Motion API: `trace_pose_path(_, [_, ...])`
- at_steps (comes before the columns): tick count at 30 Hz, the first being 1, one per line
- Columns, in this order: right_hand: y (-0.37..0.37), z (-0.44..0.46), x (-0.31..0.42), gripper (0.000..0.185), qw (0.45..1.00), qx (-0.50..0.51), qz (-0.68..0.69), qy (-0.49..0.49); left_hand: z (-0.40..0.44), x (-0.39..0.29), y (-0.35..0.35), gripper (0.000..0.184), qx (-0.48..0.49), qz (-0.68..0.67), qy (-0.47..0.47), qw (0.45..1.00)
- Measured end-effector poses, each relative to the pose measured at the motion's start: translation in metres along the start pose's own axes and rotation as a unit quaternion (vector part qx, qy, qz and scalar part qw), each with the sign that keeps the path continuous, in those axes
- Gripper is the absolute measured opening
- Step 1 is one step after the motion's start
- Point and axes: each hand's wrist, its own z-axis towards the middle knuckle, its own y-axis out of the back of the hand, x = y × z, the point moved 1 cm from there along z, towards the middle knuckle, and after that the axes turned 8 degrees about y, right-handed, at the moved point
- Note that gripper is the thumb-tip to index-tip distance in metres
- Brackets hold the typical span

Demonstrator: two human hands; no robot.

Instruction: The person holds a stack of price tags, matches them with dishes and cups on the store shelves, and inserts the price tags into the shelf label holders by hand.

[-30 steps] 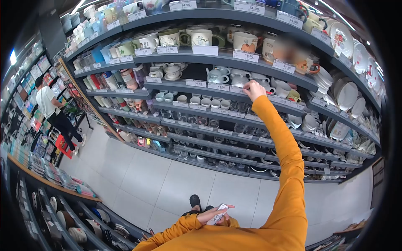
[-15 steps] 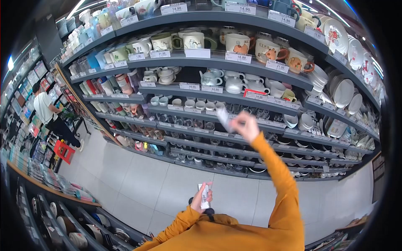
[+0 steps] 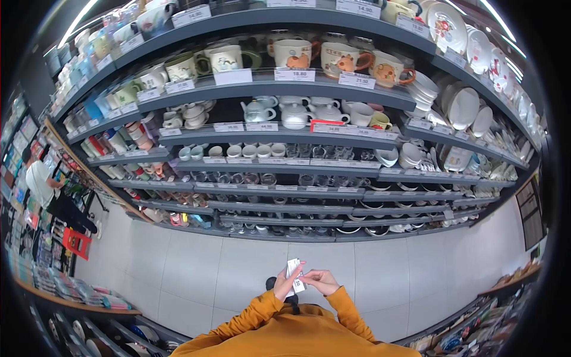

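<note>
We held the labels (image 3: 298,284) low over the floor (image 3: 380,268), well apart from the front edges of the shelves (image 3: 238,140). Our left hand (image 3: 282,287) clasped them; our right hand (image 3: 321,281) pinched their right edge. Floor spread to both sides and ahead up to the shelves.

This was a shop, at its tableware section: long grey shelves (image 3: 238,90) rose in tiers, stocked with rows of mugs (image 3: 292,55), teapots (image 3: 259,111) and stacked plates (image 3: 463,107), with printed price labels (image 3: 294,75) along their edges. Strip lights (image 3: 78,21) shone above a tiled floor (image 3: 380,268).
</note>
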Motion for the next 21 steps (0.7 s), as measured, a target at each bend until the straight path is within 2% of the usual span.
trace_pose_path(4, [0.016, 0.022, 0.008, 0.019, 0.998, 0.025, -0.061, 0.005, 0.021, -0.003, 0.004, 0.034, 0.032, -0.024, 0.003, 0.999])
trace_pose_path(5, [0.021, 0.028, 0.010, 0.019, 0.997, 0.029, -0.077, 0.006, 0.020, -0.009, 0.002, 0.033, 0.013, -0.033, 0.012, 0.999])
trace_pose_path(6, [0.029, 0.036, 0.018, 0.018, 0.994, 0.012, -0.097, 0.046, 0.029, -0.007, 0.013, 0.033, 0.022, -0.014, -0.002, 1.000])
trace_pose_path(8, [0.049, 0.058, 0.050, 0.016, 0.979, -0.040, -0.140, 0.142, 0.029, -0.019, 0.016, 0.033, 0.044, -0.078, 0.000, 0.996])
trace_pose_path(9, [0.057, 0.070, 0.078, 0.014, 0.941, -0.080, -0.226, 0.240, 0.029, -0.023, 0.019, 0.033, 0.037, -0.091, 0.009, 0.995])
trace_pose_path(10, [0.072, 0.093, 0.084, 0.012, 0.932, -0.139, -0.203, 0.266, 0.029, -0.029, 0.022, 0.033, 0.030, -0.105, 0.015, 0.994])
trace_pose_path(11, [0.082, 0.109, 0.108, 0.011, 0.913, -0.184, -0.240, 0.276, 0.030, -0.034, 0.025, 0.033, 0.022, -0.118, 0.019, 0.993])
trace_pose_path(12, [0.095, 0.127, 0.128, 0.012, 0.869, -0.225, -0.307, 0.315, 0.031, -0.038, 0.028, 0.033, 0.013, -0.118, 0.026, 0.993])
trace_pose_path(13, [0.094, 0.139, 0.157, 0.014, 0.850, -0.273, -0.342, 0.292, 0.031, -0.042, 0.032, 0.033, 0.004, -0.117, 0.034, 0.993])
trace_pose_path(14, [0.108, 0.164, 0.163, 0.018, 0.808, -0.308, -0.372, 0.336, 0.032, -0.045, 0.036, 0.033, -0.005, -0.115, 0.042, 0.992])
trace_pose_path(15, [0.117, 0.186, 0.168, 0.023, 0.786, -0.326, -0.421, 0.315, 0.034, -0.046, 0.041, 0.030, 0.000, -0.124, 0.057, 0.991])
trace_pose_path(16, [0.120, 0.202, 0.177, 0.026, 0.790, -0.312, -0.449, 0.277, 0.039, -0.044, 0.048, 0.028, 0.007, -0.134, 0.073, 0.988])
trace_pose_path(20, [0.137, 0.254, 0.175, 0.031, 0.692, -0.299, -0.598, 0.272, 0.058, -0.041, 0.059, 0.025, 0.025, -0.195, 0.106, 0.975])
trace_pose_path(21, [0.142, 0.261, 0.174, 0.030, 0.694, -0.293, -0.602, 0.264, 0.057, -0.052, 0.053, 0.026, 0.005, -0.158, 0.110, 0.981])
